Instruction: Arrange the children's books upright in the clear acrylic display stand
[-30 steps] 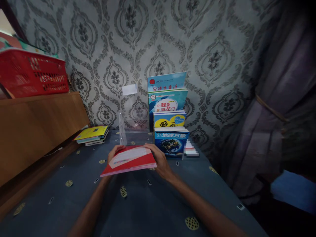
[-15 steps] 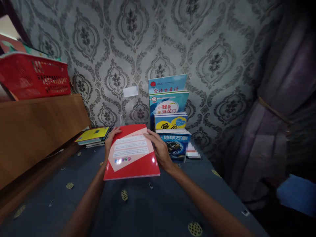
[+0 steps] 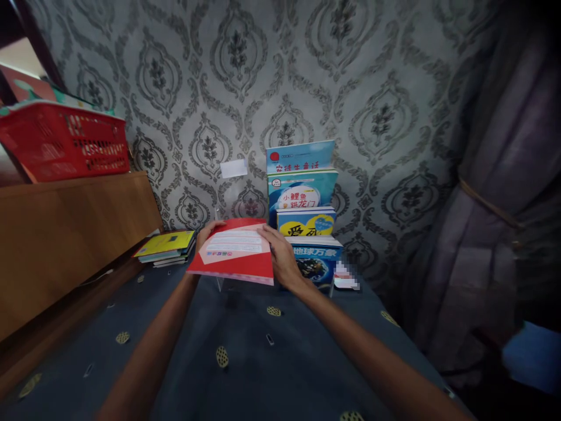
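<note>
A red book (image 3: 236, 268) with a pale pink panel of text is held between both hands over the table, tilted with its near edge toward me. My left hand (image 3: 205, 236) grips its far left side, and my right hand (image 3: 283, 256) grips its right side, thumb over the cover. Beneath and behind it, part of a clear stand (image 3: 220, 283) shows, mostly hidden by the book. Just to the right, several upright books stand in tiers: a light-blue book (image 3: 302, 153), a teal book (image 3: 324, 184), a blue-and-yellow book (image 3: 307, 225) and a dark-blue earth book (image 3: 318, 269).
A stack of books with a yellow top (image 3: 166, 242) lies at the left by a wooden cabinet (image 3: 79, 240), which bears a red basket (image 3: 65, 140). A white card (image 3: 234, 168) stands out against the wallpaper. A curtain (image 3: 473, 263) hangs at the right of the dark patterned tablecloth (image 3: 245, 374).
The red book has tipped flatter, and its near edge has risen and moved away from me toward the clear stand. Both hands keep hold of it. The view has shifted slightly.
</note>
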Action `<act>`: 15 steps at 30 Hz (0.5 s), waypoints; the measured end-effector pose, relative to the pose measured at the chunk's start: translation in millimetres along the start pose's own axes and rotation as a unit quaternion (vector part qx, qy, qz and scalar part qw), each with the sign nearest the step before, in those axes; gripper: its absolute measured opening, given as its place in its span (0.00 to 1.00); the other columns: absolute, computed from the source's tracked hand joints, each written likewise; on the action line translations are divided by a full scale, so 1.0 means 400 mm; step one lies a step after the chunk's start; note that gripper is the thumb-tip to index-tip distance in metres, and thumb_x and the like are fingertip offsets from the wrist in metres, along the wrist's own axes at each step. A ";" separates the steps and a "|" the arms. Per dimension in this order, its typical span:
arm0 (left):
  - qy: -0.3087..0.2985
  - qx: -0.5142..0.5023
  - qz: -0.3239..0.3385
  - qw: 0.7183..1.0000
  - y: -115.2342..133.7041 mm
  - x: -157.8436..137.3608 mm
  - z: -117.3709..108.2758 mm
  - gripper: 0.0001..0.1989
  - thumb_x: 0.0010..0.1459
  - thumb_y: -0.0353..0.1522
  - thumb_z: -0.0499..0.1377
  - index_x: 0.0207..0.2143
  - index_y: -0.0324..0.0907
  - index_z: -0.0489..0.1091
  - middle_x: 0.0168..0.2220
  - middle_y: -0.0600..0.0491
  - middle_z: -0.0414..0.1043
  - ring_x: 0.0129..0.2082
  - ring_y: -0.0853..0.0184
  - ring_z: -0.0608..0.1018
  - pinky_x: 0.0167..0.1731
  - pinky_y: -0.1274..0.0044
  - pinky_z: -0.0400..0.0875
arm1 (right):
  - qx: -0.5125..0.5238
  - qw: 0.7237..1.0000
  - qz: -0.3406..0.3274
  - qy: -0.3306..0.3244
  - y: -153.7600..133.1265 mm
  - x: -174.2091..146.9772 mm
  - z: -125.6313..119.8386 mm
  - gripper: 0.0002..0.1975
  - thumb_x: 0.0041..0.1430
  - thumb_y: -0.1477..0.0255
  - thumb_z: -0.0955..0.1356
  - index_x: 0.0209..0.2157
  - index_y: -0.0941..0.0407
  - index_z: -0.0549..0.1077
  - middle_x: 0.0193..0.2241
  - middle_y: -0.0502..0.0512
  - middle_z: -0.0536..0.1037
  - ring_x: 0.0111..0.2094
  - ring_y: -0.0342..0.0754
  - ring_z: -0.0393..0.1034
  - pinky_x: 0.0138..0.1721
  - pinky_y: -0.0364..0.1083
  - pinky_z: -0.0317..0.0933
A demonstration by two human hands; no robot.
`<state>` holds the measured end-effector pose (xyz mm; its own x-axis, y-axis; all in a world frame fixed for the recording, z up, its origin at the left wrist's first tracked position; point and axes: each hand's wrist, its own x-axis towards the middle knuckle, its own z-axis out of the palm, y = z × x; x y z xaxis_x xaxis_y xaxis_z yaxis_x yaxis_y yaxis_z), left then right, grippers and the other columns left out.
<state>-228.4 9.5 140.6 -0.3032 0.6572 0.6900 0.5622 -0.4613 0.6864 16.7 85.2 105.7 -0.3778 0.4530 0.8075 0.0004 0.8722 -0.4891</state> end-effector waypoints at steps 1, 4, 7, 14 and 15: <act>-0.005 0.000 -0.002 1.000 -0.006 -0.001 -0.002 0.16 0.42 0.31 0.60 0.37 0.41 0.77 0.41 0.48 0.81 0.46 0.55 0.80 0.53 0.67 0.72 | -0.011 1.000 -0.002 -0.006 0.005 0.001 0.001 0.22 0.63 0.71 0.67 0.58 0.52 0.75 0.62 0.61 0.73 0.63 0.58 0.65 0.64 0.61 0.60; -0.017 0.002 -0.007 1.000 -0.015 -0.004 -0.006 0.17 0.41 0.32 0.61 0.37 0.41 0.77 0.39 0.49 0.82 0.44 0.55 0.80 0.51 0.67 0.73 | -0.027 0.999 -0.006 -0.022 0.011 0.004 0.001 0.22 0.62 0.71 0.68 0.57 0.54 0.76 0.60 0.65 0.74 0.62 0.59 0.66 0.63 0.61 0.60; -0.013 0.003 -0.004 1.000 -0.009 0.004 -0.010 0.17 0.42 0.32 0.60 0.38 0.42 0.77 0.42 0.49 0.82 0.46 0.56 0.80 0.53 0.67 0.72 | -0.019 1.000 -0.012 -0.012 0.003 0.010 -0.004 0.22 0.62 0.71 0.68 0.58 0.53 0.75 0.61 0.64 0.73 0.62 0.59 0.66 0.63 0.62 0.61; 0.033 0.032 0.065 0.997 0.026 0.078 -0.018 0.18 0.47 0.30 0.57 0.43 0.43 0.75 0.57 0.48 0.75 0.63 0.57 0.70 0.66 0.67 0.59 | 0.027 0.999 -0.010 0.032 0.002 0.072 0.012 0.22 0.67 0.62 0.66 0.60 0.49 0.73 0.67 0.55 0.65 0.69 0.58 0.57 0.69 0.63 0.50; 0.032 0.040 0.058 0.997 0.025 0.090 -0.019 0.18 0.47 0.29 0.56 0.43 0.43 0.75 0.57 0.48 0.74 0.63 0.57 0.70 0.66 0.66 0.58 | 0.037 0.999 0.001 0.037 0.011 0.083 0.019 0.22 0.68 0.61 0.65 0.60 0.49 0.73 0.67 0.54 0.66 0.69 0.57 0.57 0.70 0.63 0.50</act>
<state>-239.5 24.0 173.9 -0.2792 0.5621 0.7785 0.6558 -0.4806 0.5822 -2.8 102.6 127.8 -0.3075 0.4690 0.8279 -0.0688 0.8568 -0.5110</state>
